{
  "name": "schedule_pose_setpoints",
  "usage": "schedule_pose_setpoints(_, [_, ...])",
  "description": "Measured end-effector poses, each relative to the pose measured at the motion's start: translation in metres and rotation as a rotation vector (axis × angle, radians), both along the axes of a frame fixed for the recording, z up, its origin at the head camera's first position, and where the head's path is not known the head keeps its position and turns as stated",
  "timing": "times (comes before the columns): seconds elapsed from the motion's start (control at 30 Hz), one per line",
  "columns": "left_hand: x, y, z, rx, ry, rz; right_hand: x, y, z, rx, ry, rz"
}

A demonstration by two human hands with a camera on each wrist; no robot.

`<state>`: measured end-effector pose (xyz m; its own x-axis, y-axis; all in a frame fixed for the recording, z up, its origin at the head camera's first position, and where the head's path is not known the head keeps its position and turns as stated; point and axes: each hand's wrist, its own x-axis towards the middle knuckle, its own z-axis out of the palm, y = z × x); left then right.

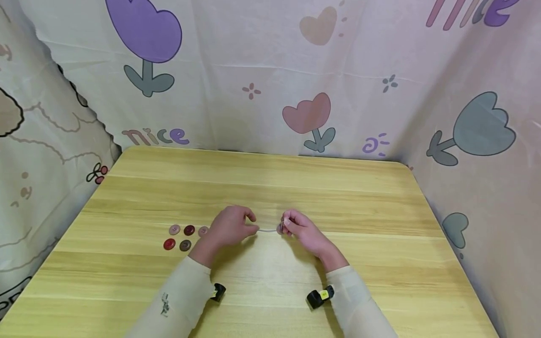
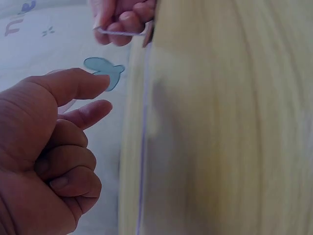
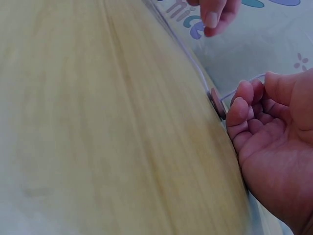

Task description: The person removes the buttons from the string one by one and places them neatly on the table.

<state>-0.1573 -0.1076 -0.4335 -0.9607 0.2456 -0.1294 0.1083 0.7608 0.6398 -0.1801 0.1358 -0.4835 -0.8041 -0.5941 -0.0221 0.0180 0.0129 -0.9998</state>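
A thin pale string runs through a brownish button, which hangs beside the right fingers. In the right wrist view, my right hand pinches the string's end between thumb and forefinger, with the other fingers curled in. The rest of the string trails from the button toward the left side. My left hand hovers across from it; the left wrist view shows its thumb and forefinger apart with nothing between them, the other fingers bent toward the palm. The string passes to one side of that hand.
Several loose buttons lie left of the left hand, among them a red one, a dark red one and a grey-brown one. The left hand partly covers a pink button. Printed cloth hangs behind the wooden table.
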Motion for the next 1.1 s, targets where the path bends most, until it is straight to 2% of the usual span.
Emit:
schedule_pose_setpoints(0.33, [-0.008, 0.014, -0.013, -0.082, 0.023, -0.043, -0.002, 0.001, -0.002, -0.006, 0.008, 0.005])
schedule_pose_setpoints(0.57, [-0.009, 0.021, -0.018, -0.084, 0.032, -0.066, -0.002, 0.001, -0.003, -0.027, -0.012, 0.009])
schedule_pose_setpoints(0.8, [-0.011, 0.028, -0.022, -0.110, 0.080, -0.094, -0.002, 0.001, -0.002, -0.022, 0.002, 0.007])
schedule_pose_setpoints(1.1, [-0.012, 0.033, -0.027, -0.086, 0.060, -0.116, -0.001, 0.001, -0.002, -0.029, -0.007, 0.005])
